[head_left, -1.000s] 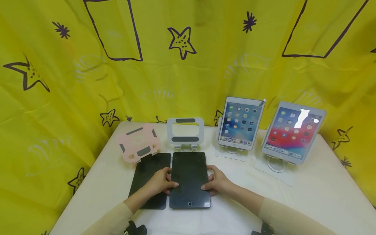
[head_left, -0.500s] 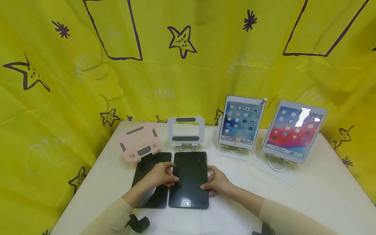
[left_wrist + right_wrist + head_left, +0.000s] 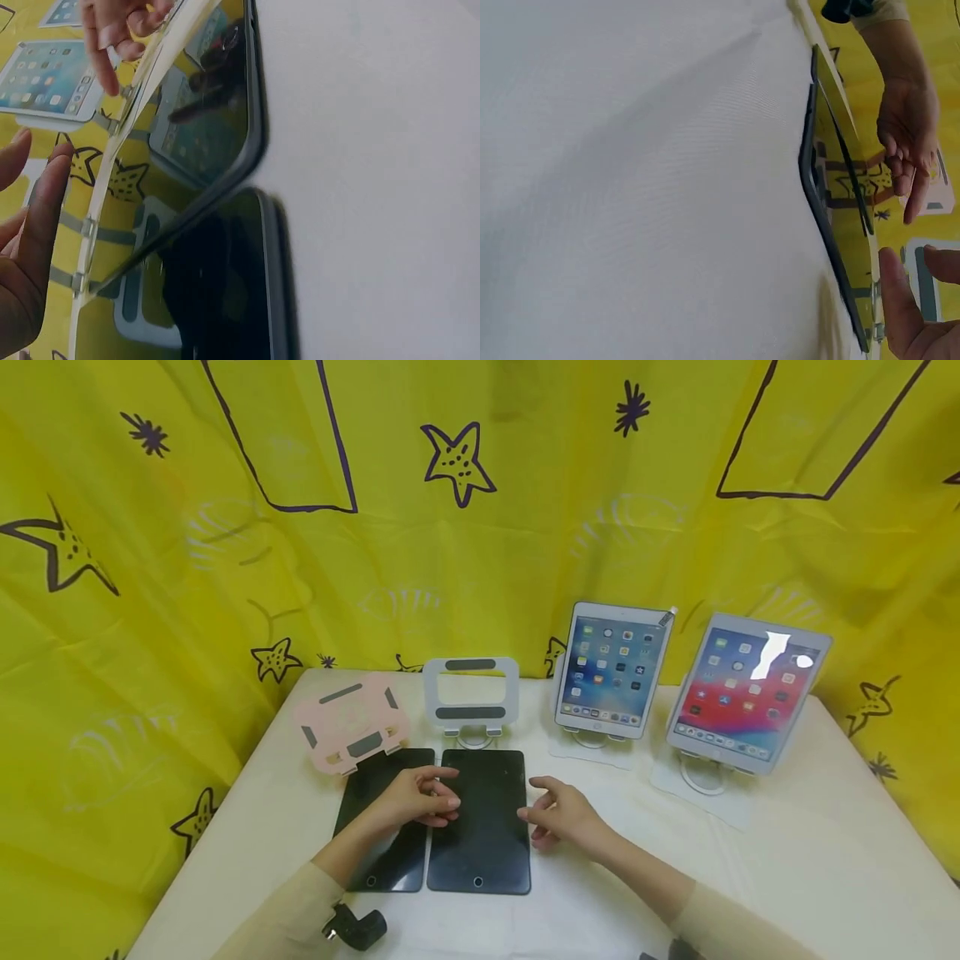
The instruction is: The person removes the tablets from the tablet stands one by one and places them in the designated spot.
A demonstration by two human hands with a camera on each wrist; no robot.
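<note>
Two black tablets lie flat side by side, with a narrow gap between them. My left hand (image 3: pixel 420 797) hovers with loose fingers over the left tablet (image 3: pixel 401 860), its fingertips overlapping the inner edge of the right tablet (image 3: pixel 478 847) in the head view. Beside that right tablet's outer edge is my right hand (image 3: pixel 562 814), fingers loosely bent and holding nothing. In the left wrist view, the near tablet (image 3: pixel 225 277) shows glossy reflections, and the left fingers are off its surface. The right wrist view shows the right hand (image 3: pixel 915 322) raised off the tablet edge (image 3: pixel 829 225).
Behind the tablets stand a pink stand (image 3: pixel 352 722) and a grey-white stand (image 3: pixel 471 693), both without a tablet. Two white tablets, one with a blue screen (image 3: pixel 615 668) and one with a red-blue screen (image 3: pixel 750 689), sit on stands at right. A yellow curtain (image 3: pixel 525 552) hangs behind the white-covered table (image 3: pixel 817 843).
Both hands have let go of the right black tablet: the left lifted off first, then the right. That tablet has shifted slightly left and now lies straight beside the other one.
</note>
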